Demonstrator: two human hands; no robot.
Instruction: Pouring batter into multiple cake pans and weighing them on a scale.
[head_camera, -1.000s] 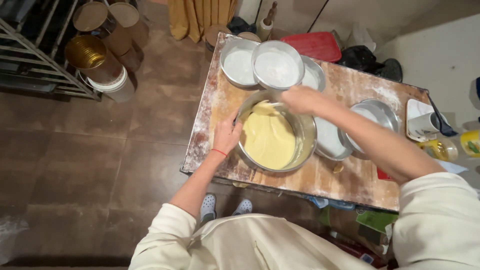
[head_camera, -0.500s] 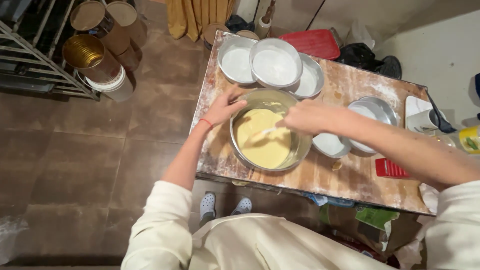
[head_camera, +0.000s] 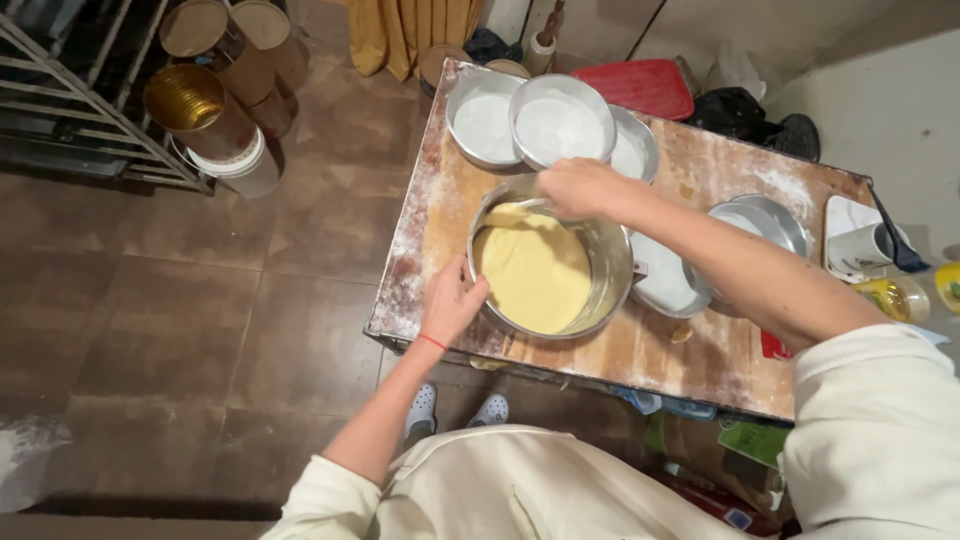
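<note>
Head view: left hand (head_camera: 450, 305) fingers grip the steel bowl (head_camera: 610, 270) (yellow batter (head_camera: 532, 270) inside); right hand's (head_camera: 580, 188) grip unclear.

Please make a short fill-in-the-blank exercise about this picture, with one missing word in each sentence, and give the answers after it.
1. The large metal bowl holds a pale ____ batter.
2. The left hand rests on the bowl's ____ side, as the picture shows it.
3. The right hand is over the bowl's far ____.
4. The wooden table is dusted with white ____.

Answers: yellow; left; rim; flour
</note>
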